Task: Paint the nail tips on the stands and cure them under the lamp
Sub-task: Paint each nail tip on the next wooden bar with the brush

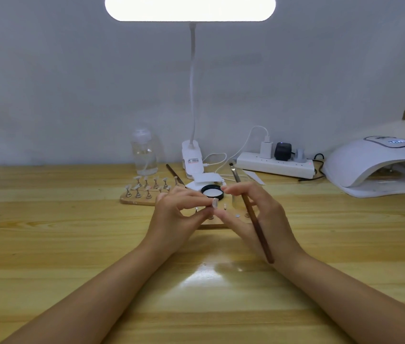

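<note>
A nail tip (215,202), judged light, thin and easily dropped, is pinched by the left hand (179,214) above the near board (217,224) mid-table; the stand beneath seems safest. A brush (252,214) is gripped by the right hand (258,214).

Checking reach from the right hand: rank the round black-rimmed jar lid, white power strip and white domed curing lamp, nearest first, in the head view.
From the right hand:
1. Round black-rimmed jar lid, just beyond the fingertips.
2. White power strip, at the back wall.
3. White domed curing lamp, far right.
</note>
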A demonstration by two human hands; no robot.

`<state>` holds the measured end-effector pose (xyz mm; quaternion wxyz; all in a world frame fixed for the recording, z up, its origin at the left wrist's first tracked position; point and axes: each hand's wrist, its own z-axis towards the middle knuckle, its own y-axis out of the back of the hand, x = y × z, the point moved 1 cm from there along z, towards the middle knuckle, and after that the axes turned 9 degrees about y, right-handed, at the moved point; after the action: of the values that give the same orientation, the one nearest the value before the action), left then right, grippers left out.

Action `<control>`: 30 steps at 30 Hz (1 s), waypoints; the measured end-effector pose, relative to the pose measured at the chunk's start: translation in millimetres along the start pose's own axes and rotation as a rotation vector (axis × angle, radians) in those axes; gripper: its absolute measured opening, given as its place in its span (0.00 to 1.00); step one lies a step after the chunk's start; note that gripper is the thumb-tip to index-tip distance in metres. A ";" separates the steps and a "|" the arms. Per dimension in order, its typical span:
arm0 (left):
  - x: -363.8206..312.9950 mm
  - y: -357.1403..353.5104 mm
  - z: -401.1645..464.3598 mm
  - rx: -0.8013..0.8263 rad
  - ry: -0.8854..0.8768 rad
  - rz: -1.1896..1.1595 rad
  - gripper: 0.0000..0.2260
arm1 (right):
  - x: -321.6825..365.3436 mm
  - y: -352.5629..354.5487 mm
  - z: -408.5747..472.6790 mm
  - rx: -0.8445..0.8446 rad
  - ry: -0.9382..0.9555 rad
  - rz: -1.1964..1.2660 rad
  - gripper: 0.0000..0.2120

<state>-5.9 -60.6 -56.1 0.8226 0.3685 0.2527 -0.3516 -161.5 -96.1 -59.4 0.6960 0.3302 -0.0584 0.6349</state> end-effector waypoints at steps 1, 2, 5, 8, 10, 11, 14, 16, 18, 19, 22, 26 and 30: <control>0.1 -0.2 0.1 0.005 0.009 0.000 0.08 | -0.5 -1.7 -0.2 0.024 0.013 -0.019 0.16; 0.4 -0.3 0.2 0.011 0.014 0.001 0.08 | -0.8 -3.0 -0.5 0.037 0.029 -0.032 0.16; 2.2 -1.3 -0.6 0.033 -0.001 0.038 0.08 | -1.4 -3.9 -1.0 0.042 0.076 -0.052 0.12; 0.9 -2.2 -1.6 0.045 -0.021 0.082 0.07 | -1.5 -3.0 -1.2 0.037 0.089 -0.035 0.09; -0.3 -2.3 -1.6 0.047 -0.031 0.099 0.08 | -0.1 -2.0 -1.0 0.028 0.085 -0.016 0.09; -0.2 -2.2 -1.8 0.043 -0.037 0.110 0.10 | 0.4 -1.4 -0.9 0.015 0.076 -0.008 0.10; 0.8 -1.7 -1.6 0.036 -0.013 0.138 0.19 | -2.0 2.4 1.4 -0.037 0.027 0.007 0.09; 2.8 -2.1 -0.8 0.057 0.053 0.158 0.27 | -6.3 7.4 3.9 -0.020 0.007 -0.025 0.09; 8.4 -4.2 0.4 0.080 0.146 0.192 0.36 | -12.3 13.6 5.7 0.036 0.022 -0.096 0.08; 11.3 -5.4 1.0 0.099 0.198 0.207 0.40 | -15.6 16.5 5.9 0.060 0.034 -0.135 0.07; 17.3 -8.2 1.7 0.168 0.308 0.195 0.41 | -22.2 21.6 6.5 0.090 0.046 -0.231 0.07; 19.4 -7.3 1.7 0.186 0.323 0.197 0.39 | -26.1 20.0 7.1 0.112 0.073 -0.286 0.06; 19.8 -6.7 1.9 0.168 0.311 0.187 0.37 | -29.0 19.2 7.1 0.138 0.082 -0.289 0.05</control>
<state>1.6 -73.1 -71.2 0.7693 0.5074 0.3111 -0.2324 -182.2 -124.9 -61.0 0.7577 0.3558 0.0619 0.5435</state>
